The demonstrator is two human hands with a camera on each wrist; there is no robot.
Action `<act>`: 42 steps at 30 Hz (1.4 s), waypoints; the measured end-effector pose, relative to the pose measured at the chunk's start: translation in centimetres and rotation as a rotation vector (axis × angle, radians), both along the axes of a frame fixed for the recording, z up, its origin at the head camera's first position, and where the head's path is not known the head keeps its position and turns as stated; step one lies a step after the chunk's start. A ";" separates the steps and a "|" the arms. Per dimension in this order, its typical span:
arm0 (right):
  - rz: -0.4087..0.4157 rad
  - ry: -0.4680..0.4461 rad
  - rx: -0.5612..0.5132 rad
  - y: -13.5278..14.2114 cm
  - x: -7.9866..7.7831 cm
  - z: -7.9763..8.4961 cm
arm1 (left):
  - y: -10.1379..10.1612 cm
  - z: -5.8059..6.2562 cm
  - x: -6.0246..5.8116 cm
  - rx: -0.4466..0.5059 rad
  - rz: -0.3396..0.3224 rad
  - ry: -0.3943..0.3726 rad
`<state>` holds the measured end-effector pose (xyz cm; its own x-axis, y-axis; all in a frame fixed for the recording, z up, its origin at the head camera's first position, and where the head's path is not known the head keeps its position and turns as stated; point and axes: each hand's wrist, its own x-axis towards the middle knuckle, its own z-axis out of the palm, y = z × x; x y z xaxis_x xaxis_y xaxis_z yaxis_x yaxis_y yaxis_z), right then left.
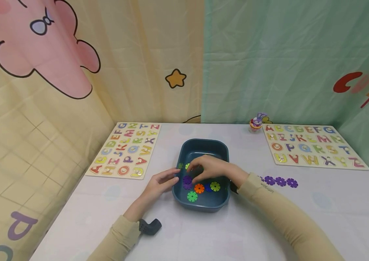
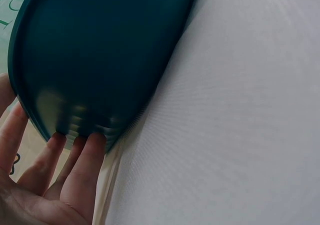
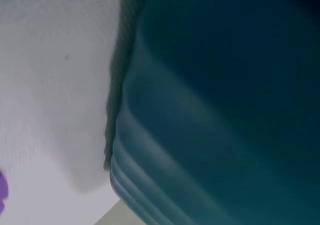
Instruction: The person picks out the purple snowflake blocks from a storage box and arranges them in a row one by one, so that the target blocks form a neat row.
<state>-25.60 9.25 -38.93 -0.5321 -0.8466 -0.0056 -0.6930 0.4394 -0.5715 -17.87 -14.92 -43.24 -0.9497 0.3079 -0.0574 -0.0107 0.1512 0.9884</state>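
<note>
A dark teal, rounded-rectangular plastic tub (image 1: 204, 146) stands on the white worktop (image 1: 197, 235) with small flower-shaped discs inside. The left hand (image 1: 159, 183) touches the tub's left side, its grip spread, fingertips against the outer wall. The right hand (image 1: 211, 167) reaches into the tub above overlapping purple discs (image 1: 187, 185), its grip also spread, thumb and forefinger bent and apart; whether the fingertips touch a disc, I cannot tell. Nearer the front lie a bright green disc (image 1: 192, 196), an orange disc (image 1: 199, 188) and a yellow-green disc (image 1: 215, 186) partly covering a blue disc (image 1: 208, 187). Right of the tub, a row of purple flower-shaped discs (image 1: 280, 181) runs partly behind the beige right sleeve (image 1: 285, 217).
</note>
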 end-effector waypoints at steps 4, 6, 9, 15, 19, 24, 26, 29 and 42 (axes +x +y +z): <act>0.005 -0.003 0.003 -0.2 -0.2 -0.4 | 0.1 0.0 -0.1 0.001 0.002 0.001; 0.007 -0.010 0.002 -0.4 -0.3 -0.5 | 0.1 0.0 -0.1 -0.002 0.001 0.012; 0.005 -0.025 0.008 -0.6 -0.4 -0.7 | 0.1 0.0 -0.1 0.003 -0.004 0.018; 0.008 -0.052 0.009 -0.9 -0.6 -0.9 | 0.1 -0.1 -0.2 0.015 -0.013 0.018; 0.008 -0.063 0.018 -1.0 -0.6 -1.1 | 0.1 -0.2 -0.2 0.018 -0.018 0.024; -0.003 -0.072 0.036 -1.2 -0.7 -1.4 | 0.1 -0.2 -0.2 0.014 -0.016 0.018; -0.006 -0.078 0.039 -1.3 -0.7 -1.5 | 0.1 -0.2 -0.1 0.010 -0.013 0.016; -0.010 -0.082 0.044 -1.4 -0.7 -1.6 | 0.0 -0.1 -0.1 0.007 -0.010 0.013; -0.007 -0.052 0.040 -1.4 -0.7 -1.7 | 0.0 -0.1 -0.2 0.000 -0.010 0.013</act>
<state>-26.27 7.89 -40.61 -0.5363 -0.8413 -0.0674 -0.6596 0.4676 -0.5885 -18.06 -14.93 -43.38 -0.9471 0.3177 -0.0451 0.0036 0.1510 0.9885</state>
